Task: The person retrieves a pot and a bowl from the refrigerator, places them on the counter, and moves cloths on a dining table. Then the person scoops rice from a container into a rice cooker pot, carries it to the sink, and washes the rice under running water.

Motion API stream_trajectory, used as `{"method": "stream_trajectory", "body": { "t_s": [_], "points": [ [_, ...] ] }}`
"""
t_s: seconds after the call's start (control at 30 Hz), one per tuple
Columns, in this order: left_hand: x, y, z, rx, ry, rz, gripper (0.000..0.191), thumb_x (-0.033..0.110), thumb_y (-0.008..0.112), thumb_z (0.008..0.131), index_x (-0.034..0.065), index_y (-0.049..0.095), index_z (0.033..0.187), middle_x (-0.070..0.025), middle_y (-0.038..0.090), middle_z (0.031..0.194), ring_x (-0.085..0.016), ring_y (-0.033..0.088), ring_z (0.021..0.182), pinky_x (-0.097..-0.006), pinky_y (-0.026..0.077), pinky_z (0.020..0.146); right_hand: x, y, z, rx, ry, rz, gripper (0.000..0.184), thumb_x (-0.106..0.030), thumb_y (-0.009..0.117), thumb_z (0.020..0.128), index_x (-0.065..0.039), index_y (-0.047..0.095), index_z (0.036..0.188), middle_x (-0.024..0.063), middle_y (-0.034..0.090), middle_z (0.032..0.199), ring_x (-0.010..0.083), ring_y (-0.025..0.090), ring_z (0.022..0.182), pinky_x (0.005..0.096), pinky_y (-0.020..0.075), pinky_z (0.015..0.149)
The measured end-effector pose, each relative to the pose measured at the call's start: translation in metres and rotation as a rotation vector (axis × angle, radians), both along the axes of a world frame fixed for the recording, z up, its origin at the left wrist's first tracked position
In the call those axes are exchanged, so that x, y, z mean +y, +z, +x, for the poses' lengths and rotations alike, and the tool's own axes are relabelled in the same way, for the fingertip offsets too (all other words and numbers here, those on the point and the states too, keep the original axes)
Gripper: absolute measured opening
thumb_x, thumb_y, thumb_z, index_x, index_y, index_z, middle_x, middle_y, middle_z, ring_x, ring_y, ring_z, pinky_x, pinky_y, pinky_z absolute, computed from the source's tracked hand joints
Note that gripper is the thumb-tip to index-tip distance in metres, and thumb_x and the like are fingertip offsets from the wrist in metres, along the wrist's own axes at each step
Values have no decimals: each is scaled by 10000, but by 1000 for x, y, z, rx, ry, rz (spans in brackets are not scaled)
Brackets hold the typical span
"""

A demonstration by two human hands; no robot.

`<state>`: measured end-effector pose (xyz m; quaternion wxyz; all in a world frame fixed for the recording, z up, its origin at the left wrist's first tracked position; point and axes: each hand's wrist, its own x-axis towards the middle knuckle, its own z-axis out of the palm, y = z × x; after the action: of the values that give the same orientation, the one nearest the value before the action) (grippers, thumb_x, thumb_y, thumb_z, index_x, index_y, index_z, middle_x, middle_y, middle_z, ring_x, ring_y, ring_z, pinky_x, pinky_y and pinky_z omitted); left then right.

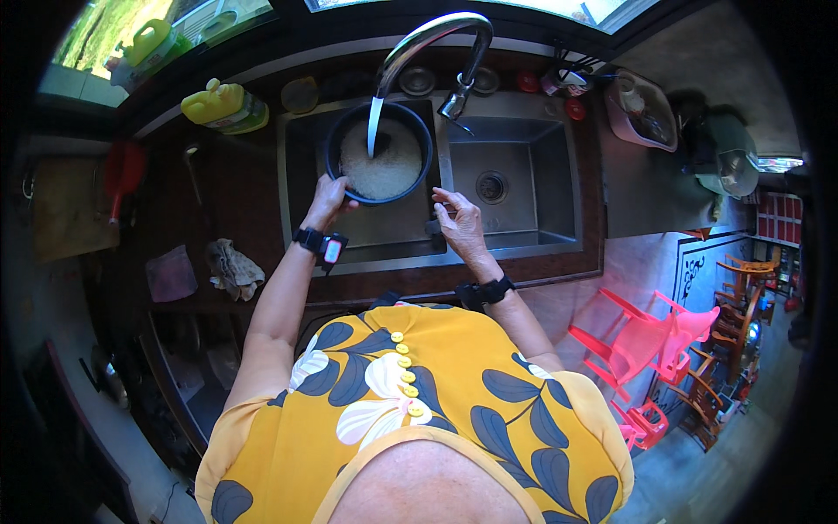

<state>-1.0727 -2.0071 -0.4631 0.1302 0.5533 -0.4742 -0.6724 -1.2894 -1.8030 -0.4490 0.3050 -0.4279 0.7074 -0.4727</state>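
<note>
A dark round pot [425,159] with white rice grains [382,167] in it is in the left basin of a steel double sink [366,262]. Water runs into it from the curved chrome faucet [425,27]. My left hand [329,200] grips the pot's lower left rim, with its thumb at the edge. Over the divider between the basins is my right hand [460,219], apart from the pot, its fingers loosely bent and nothing seen in them. Each wrist wears a black band.
A yellow detergent jug [226,108] stands behind the sink at left. A crumpled cloth [234,268] and a red dipper [122,171] lie on the left counter. The right basin [517,177] has a drain. Beyond it sits a pink tub [640,111]; red plastic chairs [638,340] stand lower right.
</note>
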Motion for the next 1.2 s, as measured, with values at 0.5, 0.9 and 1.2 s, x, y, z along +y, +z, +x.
{"method": "stream_trajectory", "body": {
  "t_s": [0.5, 0.9, 1.2],
  "points": [
    [2, -2, 13, -146, 129, 54, 134, 75, 522, 838, -1, 575, 935, -101, 660, 709, -158, 631, 474, -260, 493, 397, 8, -6, -7, 5, -77, 56, 274, -62, 637, 918, -52, 693, 1186, 95, 720, 1036, 177, 698, 859, 279, 557, 748],
    [-1, -5, 16, -50, 147, 82, 111, 104, 539, 859, 12, 587, 900, -87, 660, 674, -153, 639, 480, -257, 499, 407, -55, 10, -72, -904, -212, 60, 693, -445, 387, 1044, -24, 181, 1554, 216, 499, 1442, 309, 594, 1217, 355, 574, 851],
    [6, -2, 16, -36, 140, 90, 121, 105, 528, 875, 3, 593, 870, -98, 661, 668, -158, 661, 513, -257, 489, 408, -82, 9, -88, -1486, -244, -198, 707, -408, 333, 1053, 0, 45, 1553, 233, 232, 1587, 379, 516, 1294, 467, 542, 963]
  ]
}}
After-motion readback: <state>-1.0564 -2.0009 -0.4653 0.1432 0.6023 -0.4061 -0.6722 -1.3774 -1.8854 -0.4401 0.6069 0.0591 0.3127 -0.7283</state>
